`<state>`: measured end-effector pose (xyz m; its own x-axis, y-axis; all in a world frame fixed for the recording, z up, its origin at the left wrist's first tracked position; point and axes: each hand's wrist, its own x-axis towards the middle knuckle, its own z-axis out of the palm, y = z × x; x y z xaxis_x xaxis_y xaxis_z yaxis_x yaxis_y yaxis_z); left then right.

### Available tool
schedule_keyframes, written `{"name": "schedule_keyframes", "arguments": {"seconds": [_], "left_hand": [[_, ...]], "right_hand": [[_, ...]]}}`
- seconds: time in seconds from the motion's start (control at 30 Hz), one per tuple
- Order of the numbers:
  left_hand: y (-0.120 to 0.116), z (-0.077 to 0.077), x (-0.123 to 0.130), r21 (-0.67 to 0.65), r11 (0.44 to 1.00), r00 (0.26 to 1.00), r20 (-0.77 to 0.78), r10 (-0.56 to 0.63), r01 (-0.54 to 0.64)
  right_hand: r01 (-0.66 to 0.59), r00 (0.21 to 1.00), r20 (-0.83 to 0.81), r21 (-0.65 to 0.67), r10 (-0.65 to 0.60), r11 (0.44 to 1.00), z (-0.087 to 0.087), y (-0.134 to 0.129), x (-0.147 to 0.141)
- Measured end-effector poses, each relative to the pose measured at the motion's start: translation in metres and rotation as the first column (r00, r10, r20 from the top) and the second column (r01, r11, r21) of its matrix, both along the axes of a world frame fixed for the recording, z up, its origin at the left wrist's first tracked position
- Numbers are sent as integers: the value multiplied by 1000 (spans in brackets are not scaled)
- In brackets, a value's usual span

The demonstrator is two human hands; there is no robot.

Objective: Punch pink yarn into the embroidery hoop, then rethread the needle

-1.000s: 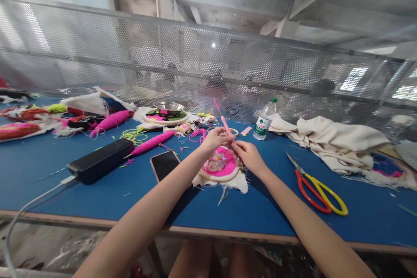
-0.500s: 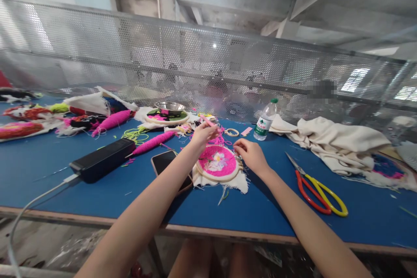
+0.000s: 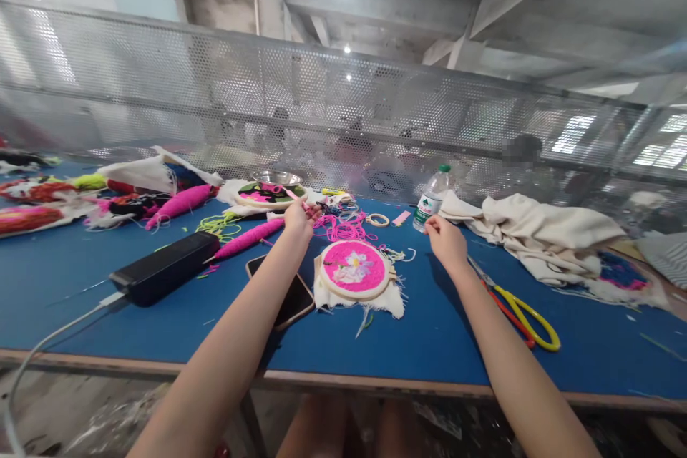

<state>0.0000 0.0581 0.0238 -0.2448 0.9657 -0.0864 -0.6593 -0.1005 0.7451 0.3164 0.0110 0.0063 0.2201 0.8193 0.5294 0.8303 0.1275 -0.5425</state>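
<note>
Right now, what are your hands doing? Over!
Left hand grips pink tool. Right hand raised, contents unclear. Embroidery hoop flat between them. Scissors under right wrist.

A single head-worn camera looks forward and slightly down across the blue table [image 3: 107,279], near enough that both forearms fill the foreground, the left hand [image 3: 298,218] and right hand [image 3: 446,242] mid-frame, the perforated metal screen [image 3: 215,100] beyond them.

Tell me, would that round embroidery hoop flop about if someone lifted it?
Probably not: the hoop looks like a rigid wooden ring stretching the pink stitching flat. The loose cloth edge would likely droop. It seems light and, lying flat, unlikely to roll.
</note>
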Motion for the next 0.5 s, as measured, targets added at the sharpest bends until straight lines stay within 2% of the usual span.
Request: {"name": "schedule_keyframes", "arguments": {"seconds": [0.07, 0.13, 0.2, 0.27, 0.3, 0.33, 0.37, 0.4, 0.43, 0.5], "left_hand": [[-6, 2, 7, -6, 986, 985, -26, -170, 170], [-14, 3, 15, -24, 934, 932, -62, -357, 356], [-21, 3, 22, -57, 850, 844, -95, -528, 524], [-28, 2, 28, -92, 708, 689, -171, -704, 700], [-31, 2, 30, -119, 619, 584, -234, -778, 777], [-34, 1, 32, -153, 533, 474, -304, -827, 832], [-36, 1, 33, -193, 463, 373, -369, -851, 865], [-38, 1, 34, -232, 424, 305, -417, -856, 875], [-39, 1, 35, -262, 419, 278, -442, -853, 869], [-40, 1, 35, -296, 453, 299, -443, -845, 841]], "right_hand": [[-2, 1000, -19, -18, 1, 1000, -2, 2, 4], [-55, 997, -57, -43, 52, 998, -4, 3, 2], [-153, 985, -99, -83, 144, 985, -5, 4, -7], [-320, 934, -216, -143, 286, 937, -3, 2, -20], [-434, 870, -329, -157, 367, 887, -3, 0, -27], [-553, 766, -473, -138, 436, 822, -3, -2, -34], [-644, 635, -613, -85, 470, 760, -3, -4, -39], [-697, 498, -727, -12, 472, 717, -4, -5, -44], [-708, 387, -802, 57, 455, 704, -5, -5, -47], [-655, 289, -863, 136, 413, 743, -8, -2, -47]]}}
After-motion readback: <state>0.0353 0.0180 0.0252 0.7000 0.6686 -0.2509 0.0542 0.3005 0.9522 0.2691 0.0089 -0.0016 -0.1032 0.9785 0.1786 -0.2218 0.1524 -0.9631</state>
